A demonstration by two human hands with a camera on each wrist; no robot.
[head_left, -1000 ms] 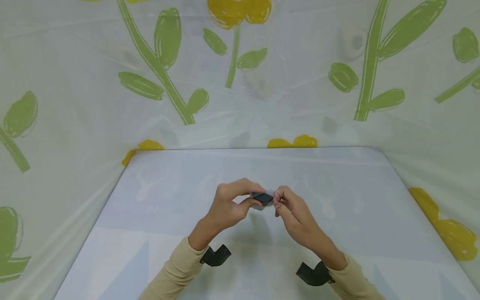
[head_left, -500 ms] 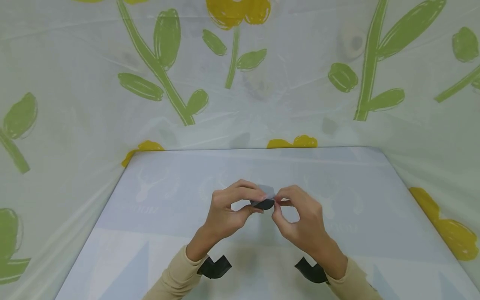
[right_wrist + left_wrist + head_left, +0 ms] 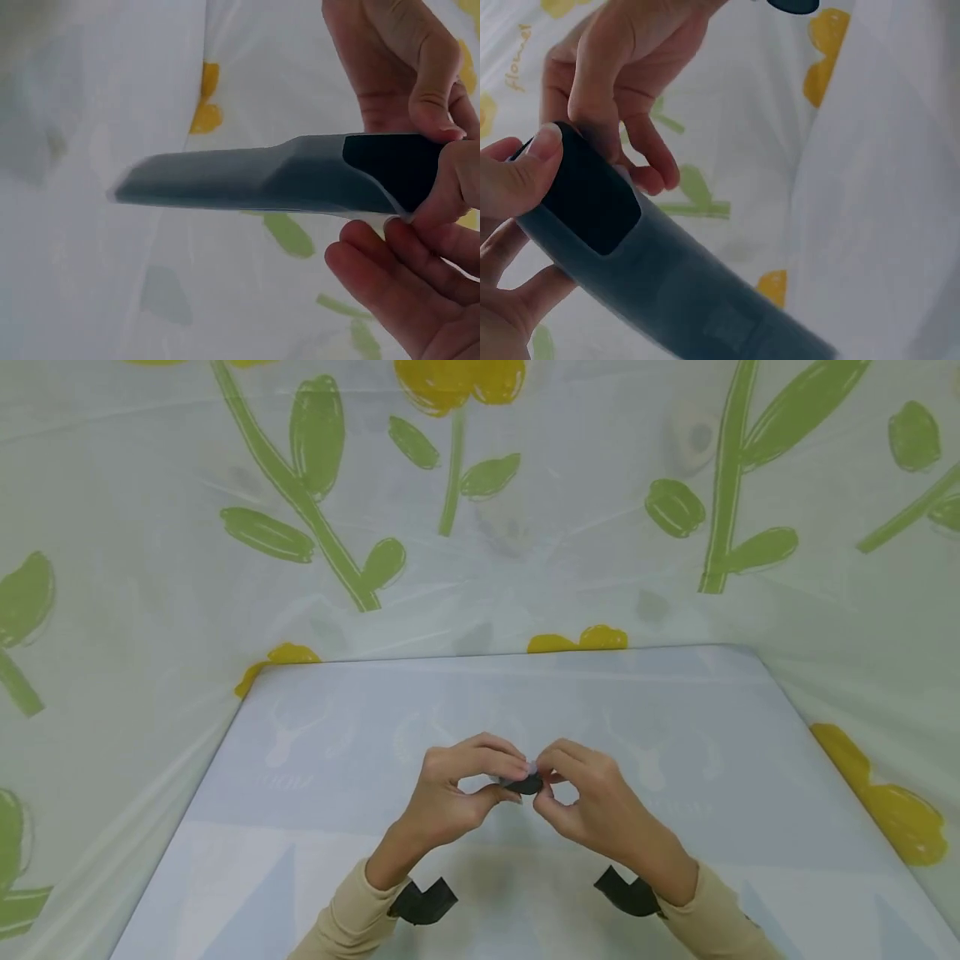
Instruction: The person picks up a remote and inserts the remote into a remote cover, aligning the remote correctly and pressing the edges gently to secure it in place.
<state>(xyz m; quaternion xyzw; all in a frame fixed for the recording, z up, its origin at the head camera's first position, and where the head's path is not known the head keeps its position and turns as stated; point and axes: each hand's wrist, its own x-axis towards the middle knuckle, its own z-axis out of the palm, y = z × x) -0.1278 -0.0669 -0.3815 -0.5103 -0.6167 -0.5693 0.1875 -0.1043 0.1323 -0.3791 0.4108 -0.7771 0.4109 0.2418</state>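
Observation:
A long, slim dark object in a frosted, see-through sleeve (image 3: 712, 285) is held up between both hands, above the table. Its smooth black end (image 3: 528, 785) faces up in the head view; the rest is foreshortened there. My left hand (image 3: 446, 789) grips it near that end, thumb on one side and fingers on the other. With thumb and fingertips my right hand (image 3: 607, 797) pinches the sleeve's rim beside the black end. In the right wrist view the covered body (image 3: 232, 180) extends leftward and narrows at its far tip. What the object is cannot be told.
Beneath the hands lies a pale blue and white table surface (image 3: 315, 802). A white cloth (image 3: 570, 552) printed with green stems and yellow flowers hangs behind and around it. Black curved pieces (image 3: 423, 902) are fixed at both wrists.
Both hands have moved slightly lower in the head view. The object has tilted, so less of its grey side shows than half a second ago. The head view has shifted a little.

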